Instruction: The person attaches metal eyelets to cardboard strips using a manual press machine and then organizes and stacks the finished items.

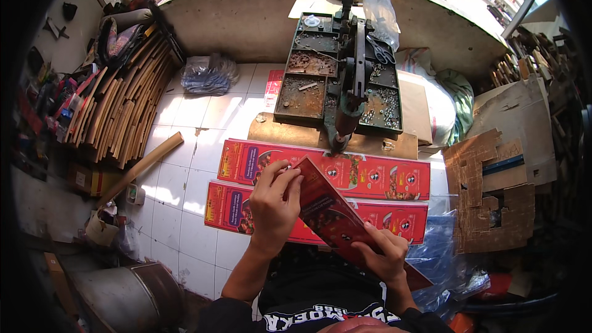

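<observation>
Long glossy red printed strip (333, 213) tilted above two flat matching red strips (394, 179). Right hand (390, 256) pinching its right long edge, thumb on face. Left hand (274, 203) fingers curled at upper end; can't tell grip.

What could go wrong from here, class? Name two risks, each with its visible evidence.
The right hand holds a red printed sheet tilted over other red sheets, with the left hand at its far end; it might brush them out of line. Small metal pieces lie loose in an open tray beyond; a knock could spill them.
</observation>
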{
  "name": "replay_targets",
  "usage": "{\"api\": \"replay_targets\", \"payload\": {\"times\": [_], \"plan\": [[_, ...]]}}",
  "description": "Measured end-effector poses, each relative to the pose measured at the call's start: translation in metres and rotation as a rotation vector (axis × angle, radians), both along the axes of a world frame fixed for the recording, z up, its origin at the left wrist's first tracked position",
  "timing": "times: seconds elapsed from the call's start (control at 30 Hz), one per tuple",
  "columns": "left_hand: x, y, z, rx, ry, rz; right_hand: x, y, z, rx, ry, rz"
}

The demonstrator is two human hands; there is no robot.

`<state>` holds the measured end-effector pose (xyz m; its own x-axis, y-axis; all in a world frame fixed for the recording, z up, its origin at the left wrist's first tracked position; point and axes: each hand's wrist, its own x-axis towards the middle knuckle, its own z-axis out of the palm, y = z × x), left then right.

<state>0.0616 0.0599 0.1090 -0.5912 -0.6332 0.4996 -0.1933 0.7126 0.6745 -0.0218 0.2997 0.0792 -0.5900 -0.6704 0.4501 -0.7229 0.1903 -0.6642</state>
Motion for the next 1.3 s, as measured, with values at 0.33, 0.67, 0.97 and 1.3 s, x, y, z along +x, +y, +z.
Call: {"api": "replay_targets", "payload": {"times": [0.33, 0.67, 0.97, 1.3], "plan": [[0.002, 0.000, -0.002, -0.152, 0.070, 0.026, -0.003, -0.001, 0.000, 0.001, 0.010, -0.013], [-0.012, 0.004, 0.016, -0.123, 0.047, 0.020, -0.003, -0.003, 0.002, -0.066, 0.010, -0.015], [-0.026, 0.007, 0.026, -0.161, 0.142, -0.010, -0.010, 0.000, 0.010, -0.100, 0.044, -0.060], [-0.026, 0.007, 0.029, -0.225, 0.201, -0.007, -0.012, 0.000, 0.008, -0.154, 0.137, -0.045]]}}
